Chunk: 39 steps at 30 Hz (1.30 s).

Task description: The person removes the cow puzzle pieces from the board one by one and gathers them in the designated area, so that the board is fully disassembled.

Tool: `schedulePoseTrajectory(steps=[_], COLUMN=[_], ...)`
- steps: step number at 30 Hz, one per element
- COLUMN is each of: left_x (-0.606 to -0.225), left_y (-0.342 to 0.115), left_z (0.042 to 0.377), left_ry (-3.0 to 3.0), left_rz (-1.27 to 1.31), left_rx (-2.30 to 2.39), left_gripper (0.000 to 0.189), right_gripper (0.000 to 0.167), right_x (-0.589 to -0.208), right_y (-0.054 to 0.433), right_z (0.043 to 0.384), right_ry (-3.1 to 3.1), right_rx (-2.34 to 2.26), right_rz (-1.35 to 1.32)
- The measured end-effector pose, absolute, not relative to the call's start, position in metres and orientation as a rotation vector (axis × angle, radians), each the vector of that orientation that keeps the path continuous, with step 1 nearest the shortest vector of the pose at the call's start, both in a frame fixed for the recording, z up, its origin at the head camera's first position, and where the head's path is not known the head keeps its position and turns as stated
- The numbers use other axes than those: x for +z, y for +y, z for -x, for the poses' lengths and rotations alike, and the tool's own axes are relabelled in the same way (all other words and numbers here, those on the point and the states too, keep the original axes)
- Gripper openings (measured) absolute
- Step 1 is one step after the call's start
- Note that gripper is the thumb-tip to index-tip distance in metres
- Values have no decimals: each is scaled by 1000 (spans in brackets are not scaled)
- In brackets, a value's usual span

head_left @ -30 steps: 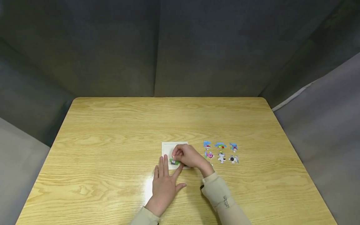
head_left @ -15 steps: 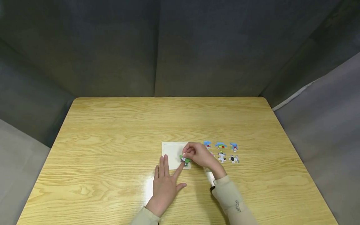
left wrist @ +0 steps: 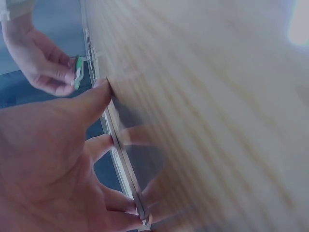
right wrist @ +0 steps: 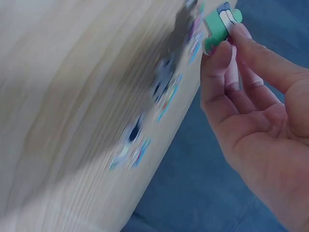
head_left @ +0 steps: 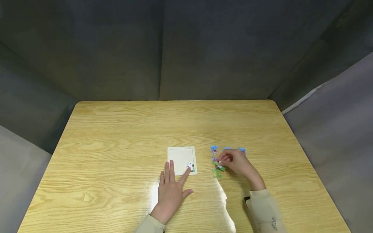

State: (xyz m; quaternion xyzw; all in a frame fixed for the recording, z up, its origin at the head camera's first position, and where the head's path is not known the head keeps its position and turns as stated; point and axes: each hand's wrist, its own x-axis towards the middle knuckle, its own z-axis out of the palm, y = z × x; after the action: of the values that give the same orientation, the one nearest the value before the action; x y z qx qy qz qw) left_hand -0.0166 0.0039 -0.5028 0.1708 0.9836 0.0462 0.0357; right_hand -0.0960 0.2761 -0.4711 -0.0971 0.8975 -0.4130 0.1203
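Note:
My left hand (head_left: 171,191) lies with straight, spread fingers over the lower edge of a white square puzzle tray (head_left: 178,156). Its index fingertip touches a white-and-green jigsaw piece (head_left: 189,165) in the tray's lower right corner. To the right of the tray, my right hand (head_left: 237,161) pinches a green jigsaw piece (right wrist: 217,28) between thumb and fingers, above the table. The left wrist view also shows this held piece (left wrist: 78,72), edge-on. Beneath and beside the right hand lie loose jigsaw pieces, partly hidden by it.
Loose pieces at the right include a blue-topped one (head_left: 214,149), another blue one (head_left: 242,150) and a green-yellow one (head_left: 217,173). All lie on a wooden table (head_left: 122,136). Dark curtains (head_left: 204,48) hang behind it.
My right hand has moved right, from over the tray to the loose pieces, carrying the green jigsaw piece along. The left hand has stayed in place.

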Motion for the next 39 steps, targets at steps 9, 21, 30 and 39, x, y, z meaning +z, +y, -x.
schedulePoseTrajectory(steps=[9,21,30,39], left_x=[-502,-501,-501,-503], left_y=[5,4,3,4], left_z=[16,16,17,17], left_ry=[3011,3020,3018,3048], left_rz=[-522,-541,-534,-551], left_rx=[178,186,207,226], left_gripper=[72,71,72,73], right_gripper=[13,17,14,9], right_x=[-474,-481,-482,-480], right_y=[300,301,289,229], right_z=[79,71,72,87], right_ry=[2652,2771,2788,2731], right_rx=[-1067,-949,-1082,-1189], right_rz=[264,277,309,393])
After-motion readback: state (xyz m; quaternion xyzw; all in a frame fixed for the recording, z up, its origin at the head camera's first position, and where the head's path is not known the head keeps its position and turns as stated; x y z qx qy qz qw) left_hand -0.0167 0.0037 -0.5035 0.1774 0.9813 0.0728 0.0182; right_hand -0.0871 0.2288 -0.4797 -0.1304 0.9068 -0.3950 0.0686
